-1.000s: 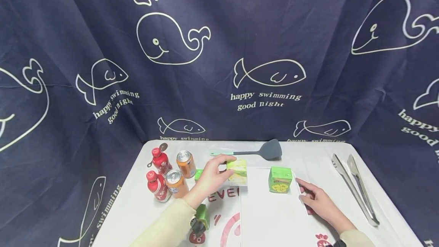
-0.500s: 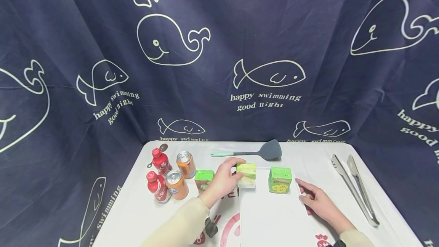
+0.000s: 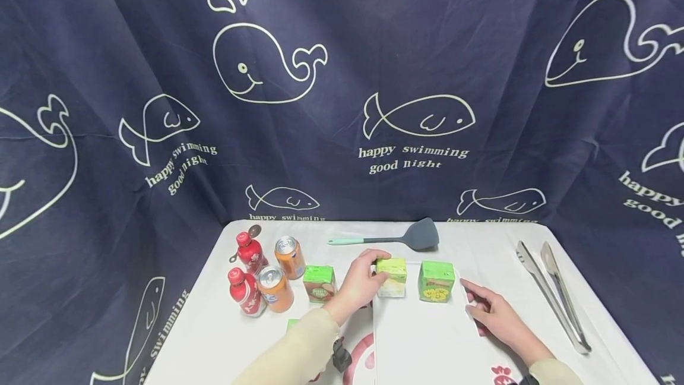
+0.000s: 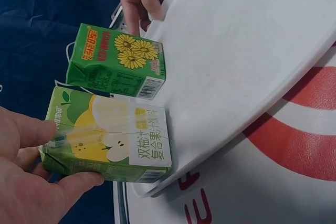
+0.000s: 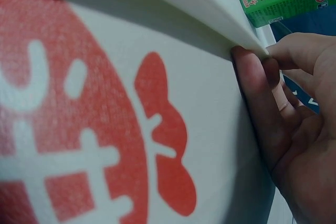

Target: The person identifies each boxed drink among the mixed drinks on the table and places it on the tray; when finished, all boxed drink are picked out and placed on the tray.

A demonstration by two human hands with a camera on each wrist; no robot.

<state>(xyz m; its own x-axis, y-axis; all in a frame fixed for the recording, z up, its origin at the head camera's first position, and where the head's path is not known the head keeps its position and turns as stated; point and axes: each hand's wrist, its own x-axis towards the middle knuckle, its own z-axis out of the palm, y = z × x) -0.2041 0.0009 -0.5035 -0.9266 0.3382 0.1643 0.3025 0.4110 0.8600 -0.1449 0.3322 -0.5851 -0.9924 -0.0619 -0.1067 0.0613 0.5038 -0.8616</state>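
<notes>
In my left hand (image 3: 359,284) is a yellow-and-green juice carton (image 3: 392,281), gripped between thumb and fingers. The carton is upright, its base right at the far left corner of a white cutting board (image 3: 422,343). Fruit pictures cover its front in the left wrist view. Beside it on the board stands a green drink carton (image 3: 436,282) with yellow flowers, a small gap between the two. My right hand (image 3: 499,316) pinches the board's right edge; in the right wrist view the fingertips (image 5: 249,61) meet that edge (image 5: 210,24).
Left of the board stand a green-topped brown carton (image 3: 319,285), two orange cans (image 3: 276,290) and two red bottles (image 3: 247,293). Another green carton (image 3: 292,324) is mostly hidden by my left sleeve. A spatula (image 3: 419,235) lies behind, metal tongs (image 3: 556,296) at right.
My left hand has carried the juice carton to the right and slightly nearer, alongside the flowered carton. The brown carton has come into view behind it. My right hand keeps its place.
</notes>
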